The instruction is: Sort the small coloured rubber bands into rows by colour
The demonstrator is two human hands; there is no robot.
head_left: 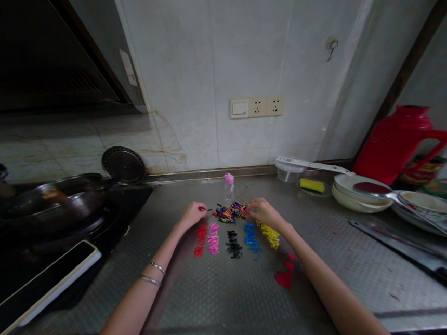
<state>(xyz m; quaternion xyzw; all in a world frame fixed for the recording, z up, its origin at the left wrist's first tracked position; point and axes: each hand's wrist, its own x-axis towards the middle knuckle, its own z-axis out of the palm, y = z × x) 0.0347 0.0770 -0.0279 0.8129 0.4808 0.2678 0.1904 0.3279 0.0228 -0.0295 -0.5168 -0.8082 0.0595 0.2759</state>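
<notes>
A mixed heap of small colored bands [230,212] lies on the metal counter in front of a small clear bottle with a pink cap [229,187]. Nearer to me are separate piles: red [200,240], pink [213,239], black [233,245], blue [252,240] and yellow [269,234]. My left hand [195,214] is left of the heap, fingers pinched together; a tiny dark piece lies by the fingertips, and what they hold is too small to name. My right hand [263,211] touches the heap's right side, fingers bent down, their tips too small to make out.
A red heart-shaped piece [285,277] lies by my right forearm. At left are a phone [42,287] and a pan [58,203] on the stove. Rightward stand a lidded tub, a yellow sponge [311,185], stacked bowls [361,202], a knife [406,250] and a red jug [397,144].
</notes>
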